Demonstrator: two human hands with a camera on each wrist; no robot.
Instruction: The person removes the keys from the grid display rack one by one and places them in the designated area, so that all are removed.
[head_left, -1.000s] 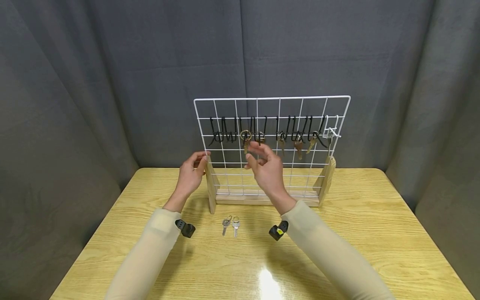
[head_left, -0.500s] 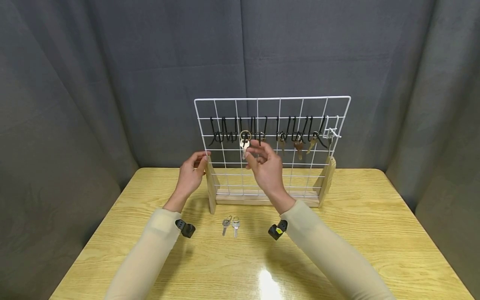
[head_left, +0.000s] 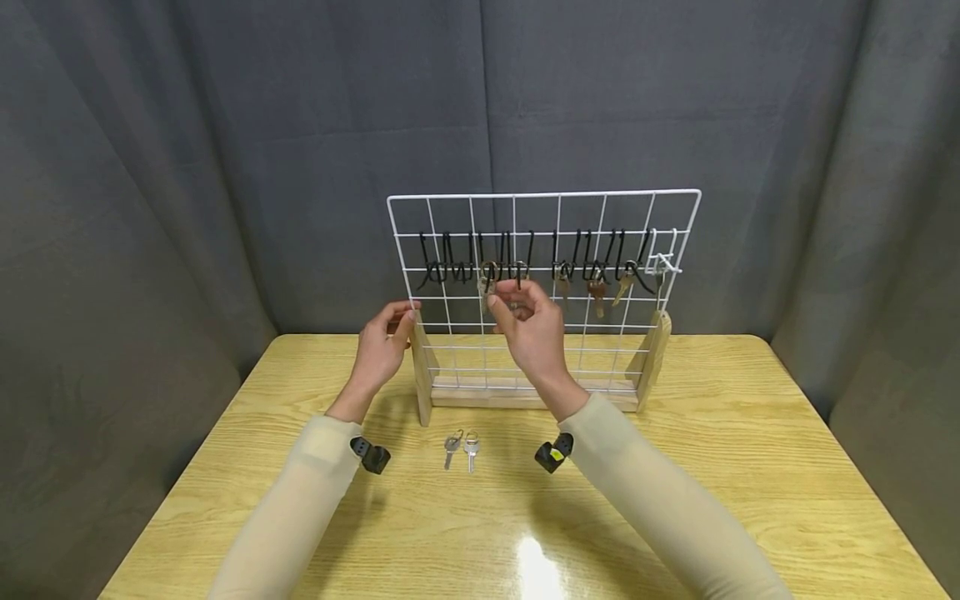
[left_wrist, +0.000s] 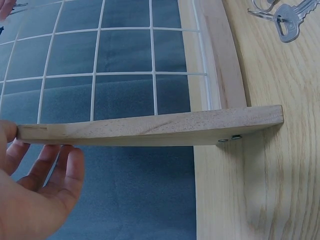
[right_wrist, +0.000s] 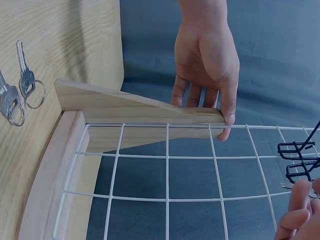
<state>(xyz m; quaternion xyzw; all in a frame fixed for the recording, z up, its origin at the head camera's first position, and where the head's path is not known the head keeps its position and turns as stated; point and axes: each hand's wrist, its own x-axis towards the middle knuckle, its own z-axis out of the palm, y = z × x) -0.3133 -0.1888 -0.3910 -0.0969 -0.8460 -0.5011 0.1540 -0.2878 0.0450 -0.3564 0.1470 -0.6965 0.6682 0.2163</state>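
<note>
A white wire grid rack (head_left: 543, 196) stands upright in a wooden base, with a row of black hooks across it. My left hand (head_left: 381, 348) grips the top of the rack's left wooden side support (left_wrist: 150, 125), thumb on one side and fingers on the other. In front of the grid, my right hand (head_left: 536, 333) pinches a key (head_left: 486, 285) that hangs by its ring from a hook left of centre. In the right wrist view, the fingers of that hand (right_wrist: 300, 215) partly hide the key. More keys hang to the right, including a brown one (head_left: 597, 292).
Two silver keys with rings, one of them a round-headed key (head_left: 471, 448), lie on the wooden table (head_left: 675, 500) in front of the rack. A white hook (head_left: 662, 262) holding a key is at the grid's right end. Grey curtains (head_left: 337, 125) enclose the back and sides.
The hanging key turned, catching the light half a second ago and looking duller now. My right hand's thumb and finger have drawn closer together at it. My left hand has stayed put.
</note>
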